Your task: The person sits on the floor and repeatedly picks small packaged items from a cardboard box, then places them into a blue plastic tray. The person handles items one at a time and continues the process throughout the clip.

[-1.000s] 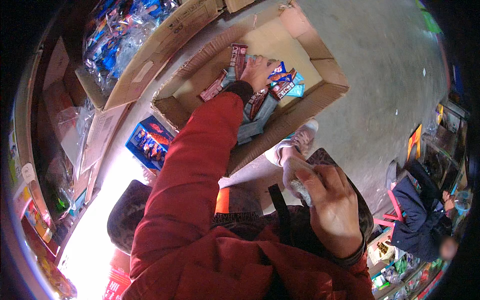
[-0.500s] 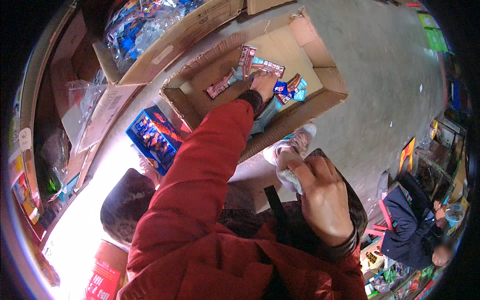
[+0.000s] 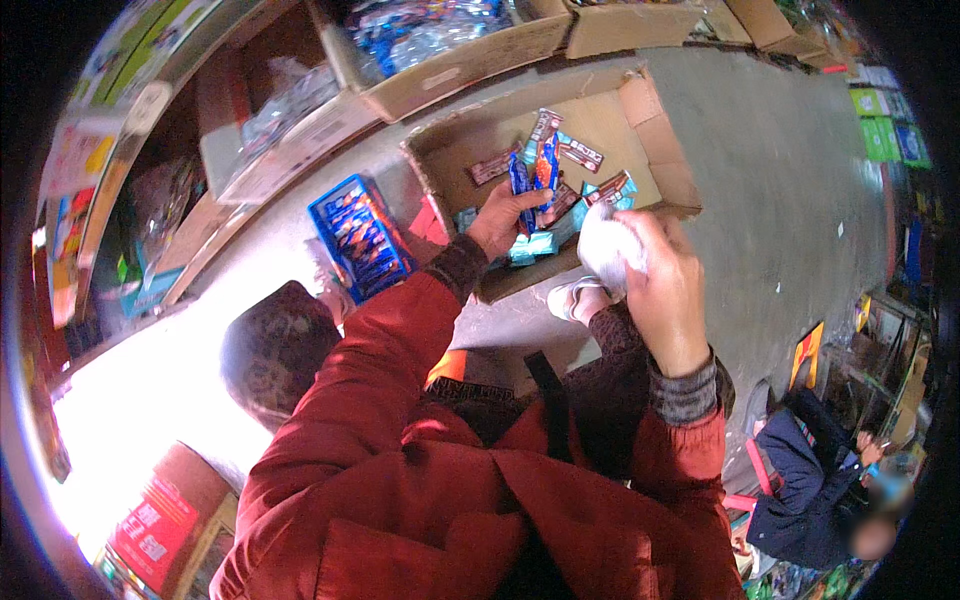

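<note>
Left hand reaches into the open cardboard box, fingers closed on a blue-and-orange snack packet that stands upright at about 1 o'clock from the knuckles. Right hand is raised near the box's front edge, at roughly 4 o'clock from the left hand, fist clenched round a crumpled white plastic bag.

Packets lie on the box floor:
- two brown ones at 10 to 12 o'clock of the held packet, a third brown one just below it
- one at 3 o'clock, brown and teal
- teal ones under the left wrist, count unclear, partly hidden

So one packet in hand, at least four loose, more hidden.

Judgement on handling: the packet is pinched near its lower end, so it may flop. A grip closer to mid-length would steady it. The bag mouth is bunched shut in the fist; it would need opening to take anything.

Blue display carton on the floor at 9 o'clock of the box. Another person in a dark blue jacket sits at far 4 o'clock.
</note>
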The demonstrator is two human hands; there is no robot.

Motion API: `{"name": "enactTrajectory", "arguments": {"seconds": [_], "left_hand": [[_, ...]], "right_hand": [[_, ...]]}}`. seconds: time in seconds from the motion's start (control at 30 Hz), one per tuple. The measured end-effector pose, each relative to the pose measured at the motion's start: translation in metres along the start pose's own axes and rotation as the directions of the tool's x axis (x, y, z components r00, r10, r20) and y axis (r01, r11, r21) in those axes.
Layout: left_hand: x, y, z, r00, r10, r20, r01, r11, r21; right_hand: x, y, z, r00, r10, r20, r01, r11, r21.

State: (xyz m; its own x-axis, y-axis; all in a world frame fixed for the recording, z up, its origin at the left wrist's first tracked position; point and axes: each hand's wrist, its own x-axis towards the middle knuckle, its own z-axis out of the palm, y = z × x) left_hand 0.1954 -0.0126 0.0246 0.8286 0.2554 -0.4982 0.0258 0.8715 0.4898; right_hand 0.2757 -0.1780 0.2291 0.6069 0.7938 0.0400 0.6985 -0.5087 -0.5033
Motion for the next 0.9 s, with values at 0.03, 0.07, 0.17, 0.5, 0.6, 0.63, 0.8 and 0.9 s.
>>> {"name": "enactTrajectory", "arguments": {"seconds": [0.03,0.07,0.17,0.5,0.6,0.63,0.8,0.9], "left_hand": [[-0.016,0.003,0.002,0.998,0.012,-0.068,-0.012,1.000,-0.001],[-0.029,0.007,0.004,0.999,0.030,-0.037,-0.029,0.999,0.032],[-0.068,0.017,0.011,0.996,0.088,0.030,-0.090,0.994,0.067],[-0.170,0.043,0.003,0.958,0.281,0.059,-0.279,0.959,-0.040],[-0.189,0.044,-0.007,0.923,0.386,-0.005,-0.378,0.907,0.183],[-0.192,0.043,-0.008,0.902,0.431,-0.013,-0.411,0.869,0.274],[-0.203,0.035,-0.010,0.899,0.437,-0.018,-0.401,0.841,0.364],[-0.207,0.030,-0.008,0.925,0.379,-0.027,-0.352,0.882,0.315]], "right_hand": [[0.002,-0.003,0.003,0.999,-0.003,-0.037,0.003,1.000,0.017],[0.003,-0.008,0.007,0.999,0.022,-0.043,-0.018,0.997,0.074],[0.006,-0.022,0.019,0.982,-0.125,-0.143,0.144,0.980,0.137],[-0.001,-0.070,0.085,0.852,-0.503,-0.146,0.524,0.807,0.272],[-0.005,-0.076,0.100,0.837,-0.525,-0.152,0.546,0.787,0.286],[-0.006,-0.078,0.104,0.849,-0.510,-0.136,0.523,0.778,0.349],[-0.006,-0.080,0.108,0.899,-0.409,-0.161,0.434,0.771,0.466],[0.001,-0.077,0.108,0.884,-0.376,-0.276,0.464,0.776,0.428]]}}
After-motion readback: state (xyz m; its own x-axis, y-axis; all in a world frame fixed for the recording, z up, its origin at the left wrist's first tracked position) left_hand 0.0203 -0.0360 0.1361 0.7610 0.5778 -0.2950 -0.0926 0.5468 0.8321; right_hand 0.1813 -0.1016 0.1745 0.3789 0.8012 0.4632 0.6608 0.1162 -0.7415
